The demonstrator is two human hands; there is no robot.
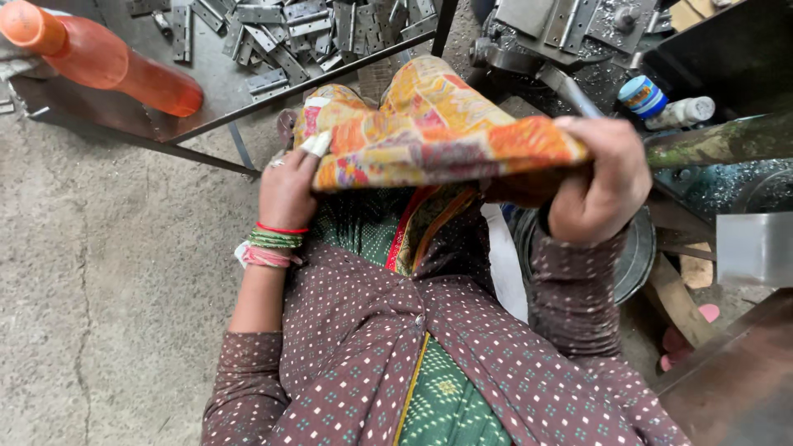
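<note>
Both hands hold a folded patchwork cloth [438, 132], orange, yellow and pink, stretched between them above the lap. The left hand [285, 192] pinches the cloth's near-left corner, fingers curled onto its edge; a fingertip wrapped in white tape [315, 144] presses on top, and red and green bangles [274, 239] ring the wrist just below the grip. The right hand [601, 183] clamps the cloth's right edge, fingers folded over the top and closed tight on the fabric. Directly under the grip lie the brown dotted sleeves and a green dotted garment [446, 405].

Below the right hand sits a round metal basin [636, 263]. Beyond that hand stand a blue-capped jar [643, 96] and a white bottle [684, 111] on a grimy machine [562, 33]. Beyond the left hand, a metal-framed tray [206, 83] carries a heap of steel hinges [306, 29], and an orange plastic bottle [103, 59] lies at its far-left end. Cracked concrete floor [107, 289] spreads to the left of the grip.
</note>
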